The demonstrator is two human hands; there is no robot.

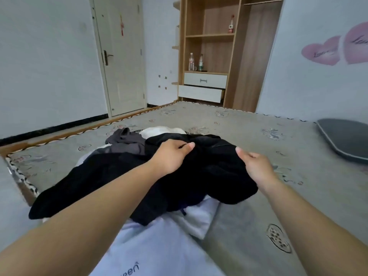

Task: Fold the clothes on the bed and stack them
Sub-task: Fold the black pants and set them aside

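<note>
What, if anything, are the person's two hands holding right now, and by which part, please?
Both hands grip the black garment on the pile. The left hand pinches a fold near its top middle. The right hand curls its fingers into the bunched right side.

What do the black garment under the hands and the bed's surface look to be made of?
Black garment: soft matte fabric, likely knit or fleece; it bunches in thick, limp folds with no sheen.
Bed surface: thin printed woven or quilted cover, grey with a floral pattern and a braided trim edge; it lies flat and smooth. The exact fibre cannot be told.
</note>
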